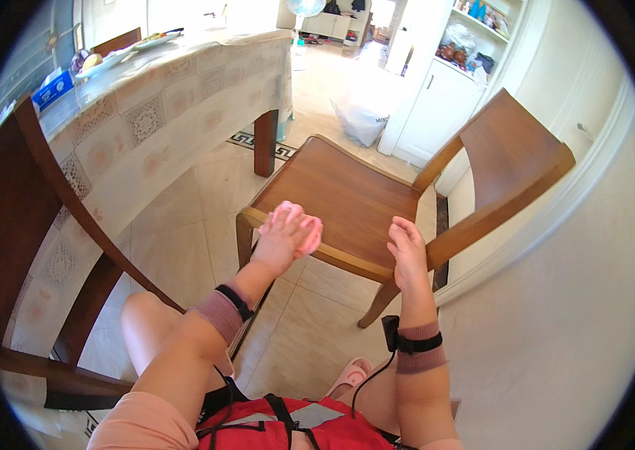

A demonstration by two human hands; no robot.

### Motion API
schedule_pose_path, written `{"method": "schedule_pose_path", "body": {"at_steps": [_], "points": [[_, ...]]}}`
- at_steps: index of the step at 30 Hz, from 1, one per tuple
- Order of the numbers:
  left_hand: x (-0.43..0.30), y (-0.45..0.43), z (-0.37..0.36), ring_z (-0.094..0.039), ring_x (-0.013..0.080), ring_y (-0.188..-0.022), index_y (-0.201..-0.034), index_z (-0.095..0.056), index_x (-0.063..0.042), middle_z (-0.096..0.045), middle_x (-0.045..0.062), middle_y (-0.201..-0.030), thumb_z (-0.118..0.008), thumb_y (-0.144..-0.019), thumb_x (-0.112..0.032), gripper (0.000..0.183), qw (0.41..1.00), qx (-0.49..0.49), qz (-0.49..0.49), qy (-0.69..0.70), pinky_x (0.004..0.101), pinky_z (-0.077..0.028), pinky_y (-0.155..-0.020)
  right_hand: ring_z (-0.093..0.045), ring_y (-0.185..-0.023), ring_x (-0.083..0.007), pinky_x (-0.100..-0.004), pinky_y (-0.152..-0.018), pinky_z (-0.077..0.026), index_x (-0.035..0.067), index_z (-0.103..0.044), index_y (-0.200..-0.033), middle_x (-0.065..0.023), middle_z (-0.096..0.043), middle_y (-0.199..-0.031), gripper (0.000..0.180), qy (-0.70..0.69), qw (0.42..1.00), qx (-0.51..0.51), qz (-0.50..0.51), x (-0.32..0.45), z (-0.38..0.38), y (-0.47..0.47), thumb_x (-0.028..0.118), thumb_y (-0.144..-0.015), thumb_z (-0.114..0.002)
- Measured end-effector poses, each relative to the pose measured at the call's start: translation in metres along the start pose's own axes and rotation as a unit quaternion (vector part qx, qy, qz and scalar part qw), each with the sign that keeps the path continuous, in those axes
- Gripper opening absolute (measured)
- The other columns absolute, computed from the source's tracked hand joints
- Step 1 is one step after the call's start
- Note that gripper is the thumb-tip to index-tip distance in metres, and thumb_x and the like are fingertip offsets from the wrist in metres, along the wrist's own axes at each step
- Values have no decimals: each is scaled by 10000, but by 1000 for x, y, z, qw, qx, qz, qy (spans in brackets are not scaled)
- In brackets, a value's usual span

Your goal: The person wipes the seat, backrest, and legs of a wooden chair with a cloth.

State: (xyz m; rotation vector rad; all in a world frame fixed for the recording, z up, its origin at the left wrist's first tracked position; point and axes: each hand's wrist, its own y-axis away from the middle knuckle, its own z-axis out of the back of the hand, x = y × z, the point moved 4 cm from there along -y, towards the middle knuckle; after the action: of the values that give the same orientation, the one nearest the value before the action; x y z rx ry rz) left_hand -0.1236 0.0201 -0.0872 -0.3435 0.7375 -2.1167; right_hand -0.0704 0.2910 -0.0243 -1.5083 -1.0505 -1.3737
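Observation:
A crumpled pink cloth [311, 233] is gripped in my left hand [279, 242], over the near left edge of a brown wooden chair's seat [345, 197]. Whether the cloth touches the wood I cannot tell. Fingers slightly curled and apart, my right hand [408, 250] holds nothing. It is by the seat's near right corner, close to where the chair's backrest [511, 149] joins. Both wrists wear mauve bands with black straps.
At left stands a table under a patterned tablecloth [182, 104], bearing plates [106, 61] and a blue tissue box [53, 89]. A darker wooden chair [13, 225] is close on my left. Behind the seat are a white plastic bag [359, 121] and a white cabinet [438, 107]. A white door [542, 349] flanks my right.

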Motion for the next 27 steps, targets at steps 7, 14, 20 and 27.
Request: {"method": "schedule_pose_path", "body": {"at_steps": [7, 14, 20, 27], "points": [[40, -37, -27, -599, 296, -1033, -1060, -642, -114, -637, 99, -1042, -658, -872, -214, 213, 877, -36, 146, 457, 380, -491, -809, -559, -1126, -161, -289, -977, -436, 6, -591, -1231, -81, -614, -1187, 303, -30, 997, 22, 66, 43, -9, 28, 128, -955, -623], [-136, -79, -54, -603, 274, -1113, -1267, -536, -31, -618, 123, -1182, -529, -978, -169, 321, 613, 102, 19, 783, 361, -503, -792, -536, -1159, -133, -316, -990, -427, 19, -586, -1245, -51, -604, -1212, 330, -63, 991, 66, 97, 41, -6, 27, 164, -954, -647], [-185, -49, -52, -388, 398, -1375, -1272, -565, 2, -539, 190, -1351, -670, -800, -135, 502, 946, -24, 13, 323, 519, -296, -1134, -521, -1261, -244, -353, -1044, -419, -13, -569, -1260, -168, -581, -1308, 340, -13, 995, 17, 100, 38, -5, 29, 102, -942, -614], [-162, -32, -42, -429, 378, -1347, -1288, -598, -69, -528, 144, -1389, -616, -853, -196, 454, 983, -23, -12, 179, 523, -332, -1110, -535, -1201, -214, -334, -1013, -426, -25, -557, -1262, -137, -588, -1260, 361, 121, 983, -16, 134, -5, -16, -8, 117, -938, -627]]}}
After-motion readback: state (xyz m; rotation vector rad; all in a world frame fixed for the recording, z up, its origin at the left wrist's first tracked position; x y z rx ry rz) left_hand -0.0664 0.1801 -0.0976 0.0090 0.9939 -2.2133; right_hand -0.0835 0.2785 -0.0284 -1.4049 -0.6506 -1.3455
